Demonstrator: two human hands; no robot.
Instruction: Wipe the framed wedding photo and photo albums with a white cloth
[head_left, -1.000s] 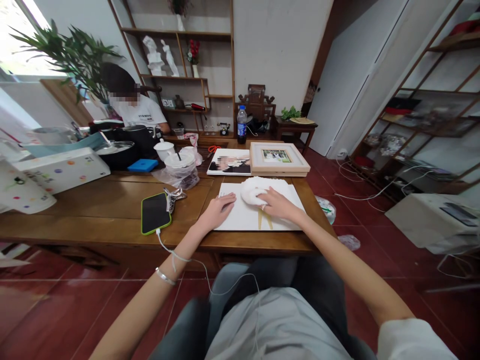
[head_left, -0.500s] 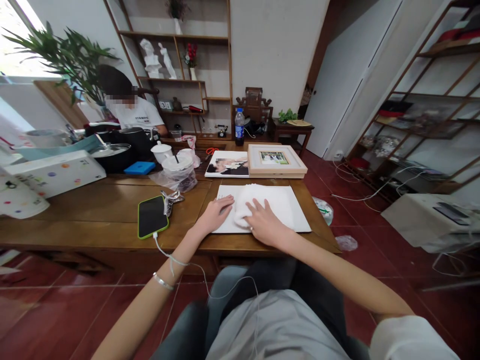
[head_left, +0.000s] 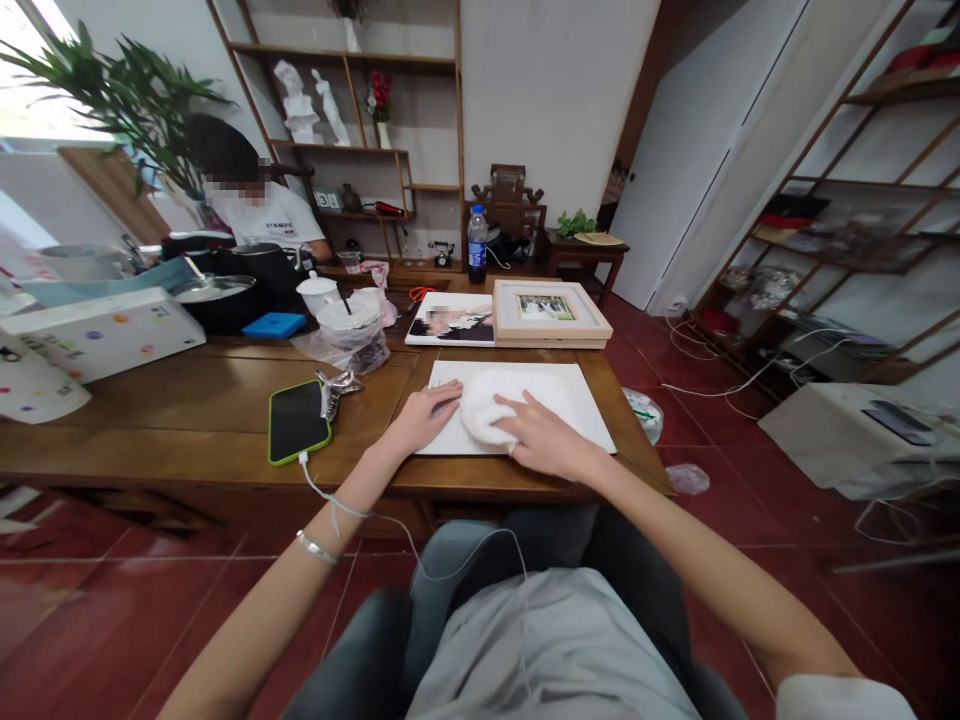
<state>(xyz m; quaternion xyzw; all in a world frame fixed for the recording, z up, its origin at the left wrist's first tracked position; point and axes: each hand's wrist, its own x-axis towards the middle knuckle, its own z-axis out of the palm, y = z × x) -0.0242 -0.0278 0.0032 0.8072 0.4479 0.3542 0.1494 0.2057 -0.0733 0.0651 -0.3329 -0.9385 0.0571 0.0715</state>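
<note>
A flat white board (head_left: 577, 420) lies at the front edge of the wooden table. On top of it is a bunched white cloth (head_left: 480, 405) with a soft surface. My right hand (head_left: 544, 435) holds the right side of this cloth, its fingers pressed into the folds and partly hidden. Left of the cloth, my left hand (head_left: 424, 412) rests flat on the board's left side, fingers together and stretched out. A few small dark marks show on the board near those fingers.
Behind the board are a photo print (head_left: 454, 322) and a light wood picture frame (head_left: 553, 315). To the left lie a charging phone (head_left: 298, 422), its cable crossing my lap, and a bagged cup (head_left: 350, 325). A bottle (head_left: 477, 245) stands farther back. Another person (head_left: 266, 215) sits at far left.
My right hand has shifted slightly right on the board, and its fingers are less spread. The cloth looks more bunched. My left hand stays on the board. The whole view has moved a little.
</note>
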